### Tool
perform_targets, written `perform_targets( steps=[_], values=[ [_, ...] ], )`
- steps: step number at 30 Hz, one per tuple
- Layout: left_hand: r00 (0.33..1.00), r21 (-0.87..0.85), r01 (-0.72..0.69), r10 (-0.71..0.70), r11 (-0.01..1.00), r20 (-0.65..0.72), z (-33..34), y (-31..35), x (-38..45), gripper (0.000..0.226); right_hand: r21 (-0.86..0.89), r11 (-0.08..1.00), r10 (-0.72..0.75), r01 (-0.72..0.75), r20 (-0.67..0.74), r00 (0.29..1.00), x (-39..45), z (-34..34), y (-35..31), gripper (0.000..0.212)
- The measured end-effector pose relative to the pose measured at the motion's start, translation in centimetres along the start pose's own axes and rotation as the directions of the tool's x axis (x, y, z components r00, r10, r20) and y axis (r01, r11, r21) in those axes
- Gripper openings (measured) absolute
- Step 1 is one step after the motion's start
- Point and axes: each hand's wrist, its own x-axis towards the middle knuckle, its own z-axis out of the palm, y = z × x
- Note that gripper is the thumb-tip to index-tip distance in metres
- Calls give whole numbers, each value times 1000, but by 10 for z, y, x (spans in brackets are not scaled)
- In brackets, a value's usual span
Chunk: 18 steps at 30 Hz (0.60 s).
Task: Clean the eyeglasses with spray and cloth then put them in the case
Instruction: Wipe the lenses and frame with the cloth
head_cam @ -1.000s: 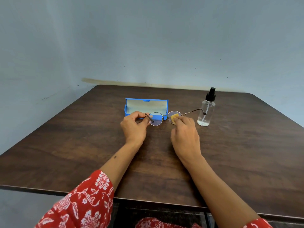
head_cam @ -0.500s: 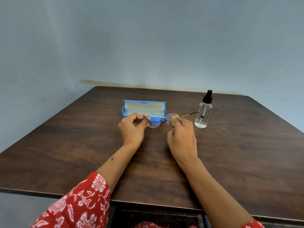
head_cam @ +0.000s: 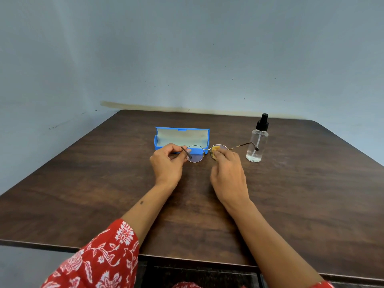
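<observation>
The eyeglasses [head_cam: 196, 153] were held just above the dark wooden bench [head_cam: 301, 194], in front of the open blue case [head_cam: 166, 142], their long axis running left to right across the view. The lenses faced the person. The left temple was folded across the left lens, and the right temple stretched out to the right, its curved tip in front of the clear spray bottle [head_cam: 257, 142].

The left hand [head_cam: 168, 163] had its fingers [head_cam: 169, 146] curled round the frame's left end, pinching it. The right hand [head_cam: 227, 171] pinched a small yellow cloth [head_cam: 215, 149] against the right lens, fingers bent round it.

The case lay lengthwise, parallel to the glasses, lid raised and pale lining showing. The bottle stood upright to the right, black pump on top, a little liquid at the bottom. No label or writing could be read on any of them. A red floral sleeve [head_cam: 99, 260] covered the left forearm.
</observation>
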Motion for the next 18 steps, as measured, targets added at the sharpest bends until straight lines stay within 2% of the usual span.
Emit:
perform_targets(
  steps=[4, 9, 13, 15, 18],
  values=[
    [1000, -14, -6, 6, 1000, 6, 1, 1, -1, 8, -27, 993, 111, -113, -50, 992, 2, -3, 3, 37],
    [1000, 22, -15, 15, 1000, 16, 0, -2, 0, 11, 28, 999, -40, 41, -31, 999, 1, 4, 4, 42],
    [1000, 40, -28, 28, 999, 5, -1, -2, 0, 19, 13, 1000, 14, -13, -63, 998, 2, 0, 5, 36],
    [1000, 39, -28, 28, 999, -3, -1, -1, 1, 15, -24, 998, 61, -62, -61, 996, 2, -2, 4, 35],
    [1000, 39, -20, 20, 999, -8, -2, -2, 1, 15, -62, 997, 48, -51, -39, 998, 1, -2, 3, 35]
  ],
)
